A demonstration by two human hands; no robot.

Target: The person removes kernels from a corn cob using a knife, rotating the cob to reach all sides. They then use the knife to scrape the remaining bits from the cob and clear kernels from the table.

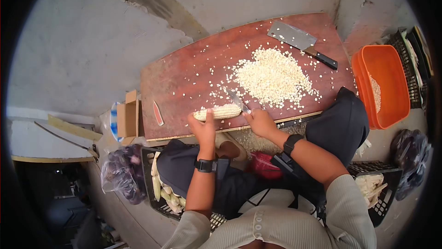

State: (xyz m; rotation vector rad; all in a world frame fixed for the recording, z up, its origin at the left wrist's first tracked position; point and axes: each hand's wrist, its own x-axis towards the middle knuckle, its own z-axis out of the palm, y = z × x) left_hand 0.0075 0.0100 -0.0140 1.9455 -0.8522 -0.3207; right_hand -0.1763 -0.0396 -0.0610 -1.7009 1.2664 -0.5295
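Note:
An ear of white corn lies along the near edge of the reddish table. My left hand is closed round its left end, thumb on top. In my right hand is a small knife, gripped by the handle, its blade angled up and left beside the right tip of the ear. A large heap of loose corn kernels spreads just beyond the knife, with stray kernels scattered around it.
Behind the heap lies a cleaver with a black handle. A red-and-white strip rests at the table's left. An orange bin holding some kernels stands right. Black crates with corn ears and husks flank my legs; a cardboard box stands left.

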